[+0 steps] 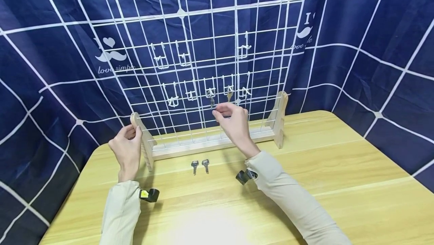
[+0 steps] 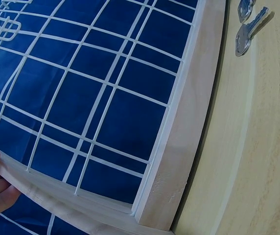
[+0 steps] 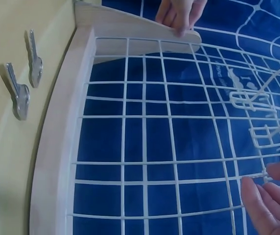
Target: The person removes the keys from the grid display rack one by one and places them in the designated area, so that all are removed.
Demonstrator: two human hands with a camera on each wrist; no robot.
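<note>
My left hand (image 1: 127,145) pinches the top of the left wooden upright (image 1: 145,143) of a stand that holds a white wire grid (image 2: 76,95). My right hand (image 1: 234,121) is raised before the grid, thumb and forefinger slightly apart, just below a dark key (image 1: 212,102) hanging from a white hook (image 1: 210,92). No key shows between its fingertips (image 3: 250,186) in the right wrist view. A brass-coloured key (image 1: 229,96) hangs on the neighbouring hook. Two silver keys, one left (image 1: 194,166) and one right (image 1: 205,165), lie on the table before the stand.
Other white hooks sit on the grid, among them an upper left hook (image 1: 161,61) and an upper right hook (image 1: 243,51). The stand's wooden base (image 1: 203,147) crosses the wooden table (image 1: 305,199). A dark blue curtain (image 1: 356,41) with white lines surrounds the table.
</note>
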